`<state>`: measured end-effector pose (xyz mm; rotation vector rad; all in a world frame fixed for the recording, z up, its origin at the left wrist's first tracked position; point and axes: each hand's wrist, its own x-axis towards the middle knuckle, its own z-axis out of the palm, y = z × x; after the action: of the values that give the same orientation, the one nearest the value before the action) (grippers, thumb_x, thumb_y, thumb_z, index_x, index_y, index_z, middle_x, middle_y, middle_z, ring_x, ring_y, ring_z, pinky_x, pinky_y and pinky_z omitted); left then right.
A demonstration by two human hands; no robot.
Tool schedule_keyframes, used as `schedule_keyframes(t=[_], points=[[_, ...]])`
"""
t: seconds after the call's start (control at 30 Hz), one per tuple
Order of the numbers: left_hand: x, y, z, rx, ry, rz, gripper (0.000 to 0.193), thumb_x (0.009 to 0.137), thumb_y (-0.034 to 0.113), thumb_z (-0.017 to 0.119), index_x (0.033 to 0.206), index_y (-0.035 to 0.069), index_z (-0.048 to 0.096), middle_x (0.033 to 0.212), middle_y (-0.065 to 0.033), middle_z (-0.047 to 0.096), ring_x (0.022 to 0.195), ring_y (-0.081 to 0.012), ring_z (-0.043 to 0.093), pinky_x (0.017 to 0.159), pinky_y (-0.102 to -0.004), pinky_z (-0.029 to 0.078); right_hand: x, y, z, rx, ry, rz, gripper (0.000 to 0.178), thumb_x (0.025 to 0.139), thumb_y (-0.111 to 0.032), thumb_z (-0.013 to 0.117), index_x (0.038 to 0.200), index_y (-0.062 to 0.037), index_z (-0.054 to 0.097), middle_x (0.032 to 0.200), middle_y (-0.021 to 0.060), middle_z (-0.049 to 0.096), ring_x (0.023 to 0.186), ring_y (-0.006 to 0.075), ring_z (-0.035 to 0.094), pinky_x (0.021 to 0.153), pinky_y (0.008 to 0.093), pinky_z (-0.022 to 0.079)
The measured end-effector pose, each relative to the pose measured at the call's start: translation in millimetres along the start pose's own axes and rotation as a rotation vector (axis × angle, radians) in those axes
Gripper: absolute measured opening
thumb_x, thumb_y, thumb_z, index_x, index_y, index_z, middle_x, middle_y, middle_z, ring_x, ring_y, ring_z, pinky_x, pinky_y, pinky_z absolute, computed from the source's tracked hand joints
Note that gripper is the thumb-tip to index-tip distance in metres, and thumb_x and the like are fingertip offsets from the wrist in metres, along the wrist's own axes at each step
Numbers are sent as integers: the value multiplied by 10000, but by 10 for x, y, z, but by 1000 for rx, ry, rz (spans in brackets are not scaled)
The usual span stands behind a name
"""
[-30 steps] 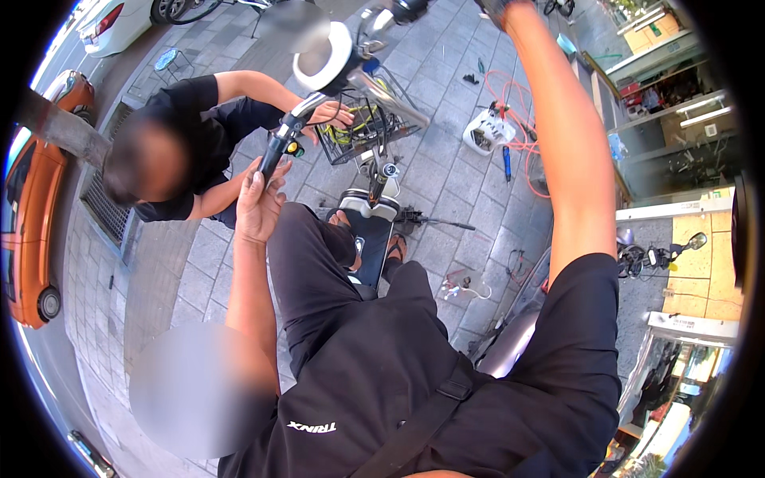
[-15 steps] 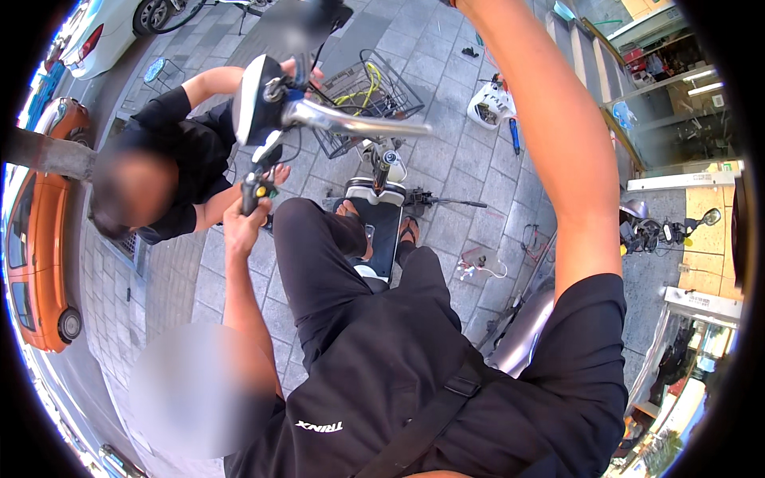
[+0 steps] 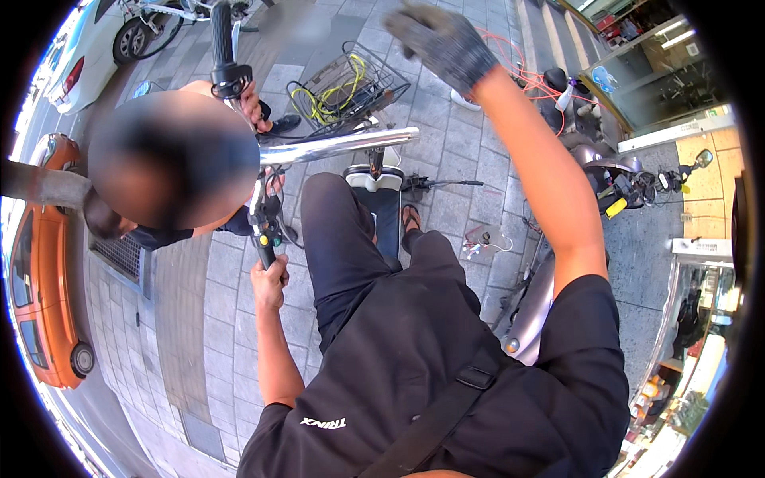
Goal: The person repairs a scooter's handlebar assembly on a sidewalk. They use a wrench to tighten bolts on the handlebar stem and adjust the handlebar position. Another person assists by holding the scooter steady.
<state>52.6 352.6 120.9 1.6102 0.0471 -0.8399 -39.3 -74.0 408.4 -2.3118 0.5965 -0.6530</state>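
My bare left hand is closed around a black handlebar grip with small yellow and green buttons beside it. My right hand, in a dark grey work glove, is raised and apart from the handlebar, fingers loosely extended with nothing visible in them. A shiny metal tube runs sideways from the handlebar area. The other black grip points away at the far end. Another person's hand is at the handlebar near that grip. Below, the scooter's dark footboard lies between my legs.
A black wire basket holding a yellow cable lies on the paving ahead. Red cords spread near the steps at right. A parked scooter stands close on my right. An orange car is at left.
The handlebar has swung round, and my left hand has moved slightly right and nearer with its grip. My gloved right hand has come down into view. The other person has leaned in closer.
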Motion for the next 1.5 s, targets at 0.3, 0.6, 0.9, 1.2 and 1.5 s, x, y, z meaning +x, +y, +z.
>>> schedule_keyframes(t=[0.3,0.6,0.9,1.2,1.5], points=[[2,59,-318,-256,-218,-247,187,905,256,663,865,102,565,630,-15,494,447,-135,453,368,-239,291,-1887,1251,-526,531,231,678,305,962,-341,643,1087,-65,676,712,-19,572,500,57,469,449,225,357],[243,-272,-166,152,117,-312,420,963,550,619,1041,138,602,848,-5,628,726,-195,604,563,-318,425,-3582,2142,-197,943,441,1039,222,982,-257,600,1111,-101,693,687,-19,587,454,65,466,393,240,355],[210,-249,575,609,194,-429,329,990,336,592,1153,64,681,861,-39,665,641,-167,585,564,-361,502,-4858,2900,92,1110,521,1371,227,952,-297,638,1118,-151,686,671,-20,559,446,87,439,376,276,328],[546,760,2413,1178,-28,913,516,849,359,782,1208,14,645,1080,-144,704,1036,-300,655,918,-378,499,-5285,3185,228,1149,661,1555,239,917,-315,663,1100,-163,682,677,-19,542,443,102,427,371,293,306],[1112,1098,3814,2097,-373,1326,542,710,426,834,1130,121,678,1178,-28,649,1231,-242,489,1025,-442,304,-6313,2543,491,968,833,1840,222,897,-322,678,1060,-171,690,691,-15,543,442,113,430,383,298,323]])
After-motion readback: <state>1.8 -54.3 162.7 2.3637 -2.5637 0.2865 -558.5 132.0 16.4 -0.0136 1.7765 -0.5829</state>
